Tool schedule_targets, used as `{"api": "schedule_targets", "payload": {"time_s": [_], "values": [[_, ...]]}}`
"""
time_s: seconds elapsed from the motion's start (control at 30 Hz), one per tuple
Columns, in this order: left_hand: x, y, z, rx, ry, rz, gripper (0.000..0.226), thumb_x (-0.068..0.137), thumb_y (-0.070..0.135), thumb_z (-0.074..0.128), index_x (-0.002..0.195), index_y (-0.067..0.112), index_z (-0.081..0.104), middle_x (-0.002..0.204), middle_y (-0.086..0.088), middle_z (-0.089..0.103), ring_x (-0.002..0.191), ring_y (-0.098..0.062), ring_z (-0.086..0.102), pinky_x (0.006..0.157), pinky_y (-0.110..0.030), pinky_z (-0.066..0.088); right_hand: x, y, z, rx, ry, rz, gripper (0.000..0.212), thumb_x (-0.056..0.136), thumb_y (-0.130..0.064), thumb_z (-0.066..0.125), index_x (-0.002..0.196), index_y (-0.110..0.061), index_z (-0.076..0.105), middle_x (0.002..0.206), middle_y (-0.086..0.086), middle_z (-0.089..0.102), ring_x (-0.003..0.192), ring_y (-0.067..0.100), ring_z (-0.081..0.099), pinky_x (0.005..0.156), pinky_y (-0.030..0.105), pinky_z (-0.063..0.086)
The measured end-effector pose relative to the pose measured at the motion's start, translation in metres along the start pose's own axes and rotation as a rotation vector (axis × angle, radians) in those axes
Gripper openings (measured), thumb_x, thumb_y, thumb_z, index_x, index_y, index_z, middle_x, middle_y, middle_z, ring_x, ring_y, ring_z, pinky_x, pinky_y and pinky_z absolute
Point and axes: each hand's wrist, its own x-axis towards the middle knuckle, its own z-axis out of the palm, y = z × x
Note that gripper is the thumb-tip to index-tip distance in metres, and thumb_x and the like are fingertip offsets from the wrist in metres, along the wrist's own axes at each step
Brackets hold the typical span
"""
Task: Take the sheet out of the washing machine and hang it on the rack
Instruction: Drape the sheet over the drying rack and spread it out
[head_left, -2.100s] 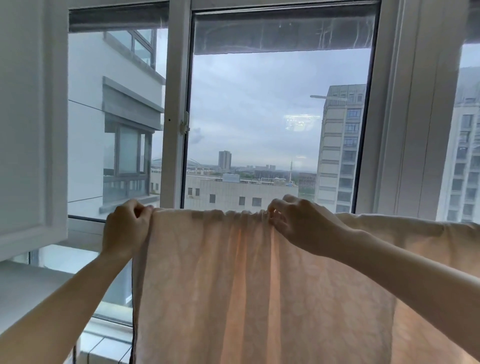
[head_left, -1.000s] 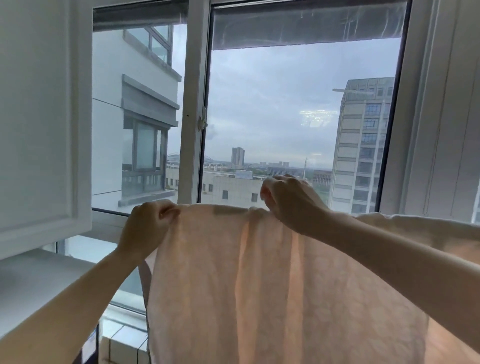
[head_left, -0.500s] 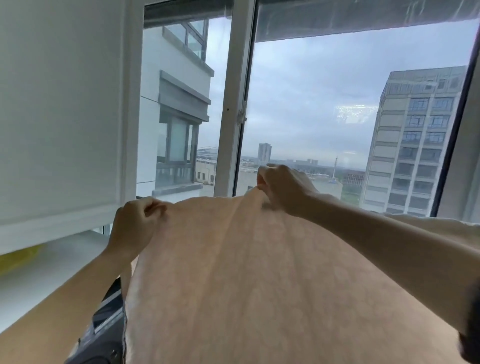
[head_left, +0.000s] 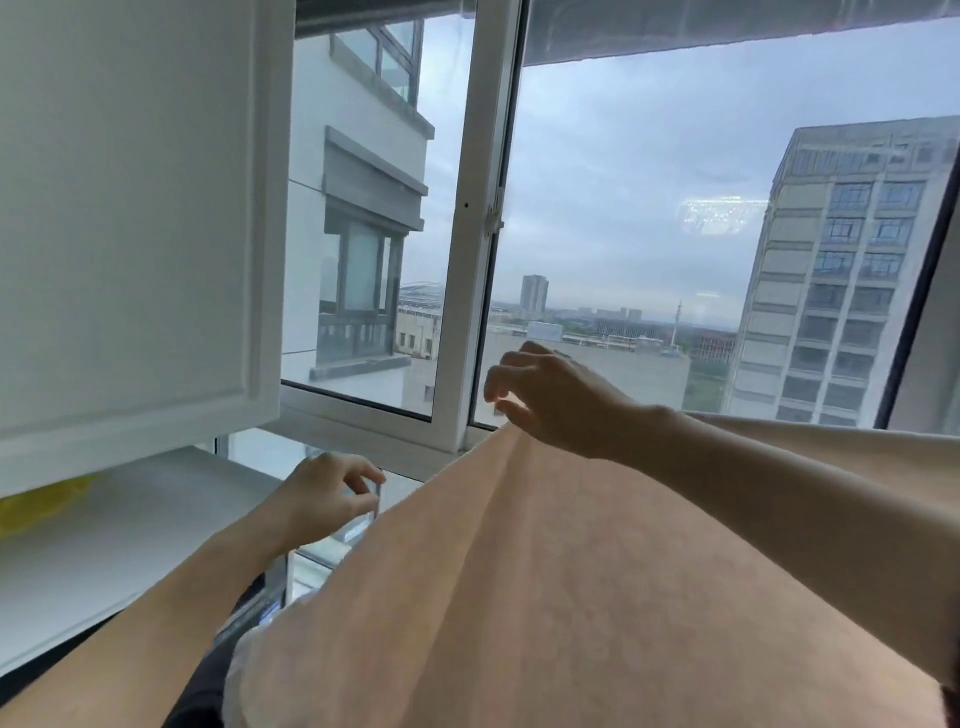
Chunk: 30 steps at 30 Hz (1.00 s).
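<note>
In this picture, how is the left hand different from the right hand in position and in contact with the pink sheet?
The left hand is lower and beside the pale pink fabric sheet, apart from its edge; the right hand is higher, at the sheet's raised top fold. The left hand's fingers are loosely curled on nothing; the right hand's fingers are spread, and its thumb seems to touch the fold. Neither hand grips the sheet.

Two bare forearms, no sleeves in view up to frame edge. Left hand (head_left: 322, 496) and right hand (head_left: 558, 400): no rings, watch or gloves seen. Nails short, unpainted as far as visible. Dark edge at lower right by right arm, poss. clothing, can't tell.
</note>
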Motion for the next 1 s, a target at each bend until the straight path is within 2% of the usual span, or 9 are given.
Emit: {"api": "schedule_targets", "payload": {"time_s": [0.13,0.23,0.3,0.37,0.43,0.53,0.77,0.87,1.0], "values": [[0.017,0.042,0.02,-0.112,-0.039,0.16,0.027,0.088,0.026,0.065,0.114,0.018,0.064,0.094,0.01,0.065,0.083,-0.007,0.063,0.064,-0.01,0.045,-0.035,0.022,-0.03,-0.017,-0.021,0.136,0.013,0.092,-0.026,0.059,0.102,-0.018,0.063,0.103,-0.001,0.064,0.099,0.015,0.055,0.083,0.031,0.049],[0.024,0.087,0.031,-0.258,-0.093,0.319,0.048,0.084,0.051,0.057,0.117,0.017,0.061,0.102,0.005,0.066,0.087,-0.004,0.064,0.067,-0.012,0.05,-0.069,0.036,-0.045,-0.044,-0.089,0.236,0.017,0.093,-0.028,0.055,0.104,-0.016,0.061,0.1,0.0,0.063,0.093,0.017,0.057,0.077,0.032,0.05],[0.025,0.113,0.039,-0.343,-0.11,0.386,0.056,0.075,0.062,0.051,0.111,0.02,0.06,0.099,0.006,0.066,0.083,-0.001,0.065,0.067,-0.011,0.049,-0.09,0.041,-0.054,-0.043,-0.115,0.293,0.02,0.094,-0.032,0.053,0.102,-0.016,0.06,0.097,-0.001,0.063,0.084,0.016,0.059,0.073,0.035,0.052],[0.029,0.128,0.048,-0.354,-0.062,0.396,0.041,0.081,0.05,0.054,0.102,0.015,0.061,0.091,0.006,0.066,0.076,-0.002,0.065,0.067,-0.017,0.053,-0.109,0.047,-0.062,-0.04,-0.112,0.338,0.02,0.093,-0.036,0.053,0.098,-0.017,0.06,0.092,-0.004,0.062,0.075,0.014,0.06,0.069,0.036,0.053],[0.035,0.132,0.055,-0.299,0.027,0.397,0.014,0.091,0.027,0.058,0.089,0.014,0.061,0.081,0.006,0.064,0.069,-0.001,0.062,0.064,-0.021,0.052,-0.126,0.054,-0.069,-0.039,-0.101,0.372,0.021,0.093,-0.038,0.053,0.095,-0.019,0.06,0.087,-0.008,0.061,0.071,0.011,0.06,0.066,0.035,0.054],[0.04,0.13,0.058,-0.292,0.089,0.379,0.024,0.092,0.011,0.059,0.07,0.02,0.057,0.066,0.006,0.058,0.057,0.001,0.056,0.057,-0.01,0.042,-0.149,0.064,-0.078,-0.017,-0.073,0.436,0.02,0.093,-0.039,0.053,0.093,-0.021,0.061,0.085,-0.01,0.06,0.069,0.008,0.059,0.066,0.034,0.054],[0.041,0.137,0.053,-0.286,0.341,0.327,0.016,0.093,0.022,0.059,0.08,0.016,0.067,0.071,0.003,0.067,0.069,-0.011,0.063,0.063,-0.025,0.048,-0.171,0.069,-0.088,0.056,0.082,0.503,0.009,0.091,-0.024,0.06,0.09,-0.016,0.064,0.086,-0.005,0.067,0.076,0.011,0.064,0.072,0.034,0.054],[0.043,0.152,0.041,-0.229,0.452,0.364,0.015,0.093,0.023,0.059,0.084,0.016,0.069,0.071,0.003,0.068,0.069,-0.012,0.063,0.063,-0.026,0.045,-0.169,0.074,-0.092,-0.048,0.106,0.531,0.013,0.093,-0.027,0.056,0.09,-0.016,0.063,0.086,-0.004,0.067,0.073,0.013,0.063,0.07,0.036,0.055],[0.043,0.167,0.039,-0.183,0.506,0.396,0.011,0.093,0.026,0.059,0.086,0.021,0.064,0.074,0.006,0.065,0.067,-0.007,0.059,0.062,-0.028,0.045,-0.178,0.094,-0.1,-0.096,0.14,0.624,0.014,0.092,-0.029,0.057,0.094,-0.016,0.065,0.087,-0.001,0.069,0.071,0.016,0.065,0.07,0.04,0.056]]}}
